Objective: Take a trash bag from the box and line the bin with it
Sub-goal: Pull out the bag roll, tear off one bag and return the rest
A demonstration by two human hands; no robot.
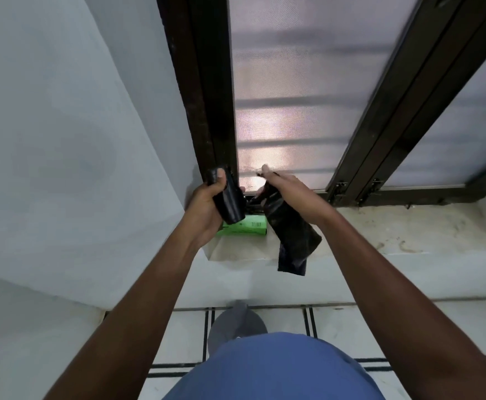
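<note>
My left hand [207, 203] is shut on a black roll of trash bags [231, 202], held upright above the window sill. My right hand [282, 189] pinches the top of one black trash bag [292, 235], which hangs folded and crumpled below it, down past the sill's front edge. A short stretch of black plastic runs between the roll and the hanging bag. A green box [243, 228] lies on its side on the sill just under my left hand, partly hidden by the roll. No bin can be seen.
The pale stone window sill [380, 229] runs to the right below a dark-framed frosted window [293, 96]. A grey wall [63, 140] closes the left side. Below are a white tiled floor [351, 327] with black lines, my blue shirt and a grey shoe [236, 324].
</note>
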